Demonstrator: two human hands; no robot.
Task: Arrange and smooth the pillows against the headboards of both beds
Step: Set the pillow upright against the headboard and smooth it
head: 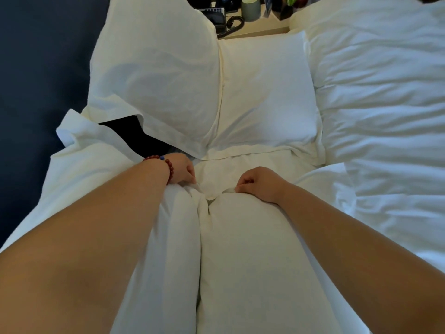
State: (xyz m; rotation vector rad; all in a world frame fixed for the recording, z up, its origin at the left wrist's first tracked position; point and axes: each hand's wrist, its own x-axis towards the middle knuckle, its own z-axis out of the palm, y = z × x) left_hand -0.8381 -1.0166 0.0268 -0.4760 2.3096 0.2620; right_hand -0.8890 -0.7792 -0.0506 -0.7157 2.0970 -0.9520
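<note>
- So, left hand (183, 168), fingers curled, grips the plump white fabric pillow (240, 249) at lower centre by its far edge.
- Right hand (257, 183) pinches the same edge; probably soft, light, floppy, so I'd grab corners.

This looks like a hotel bedroom. All-white bedding fills the view: two plump pillows (154, 75) in crisp cases are propped against a dark blue headboard (36, 68), and a rumpled white duvet (385, 92) spreads across the bed to the right. Beyond the pillows stands a pale bedside counter (262, 28) carrying a black corded telephone (216, 18) with a coiled cord, a grey-green cup (250, 8) and a small upright card (268, 6) — the usual furnishings of a guest room rather than a private home.
</note>
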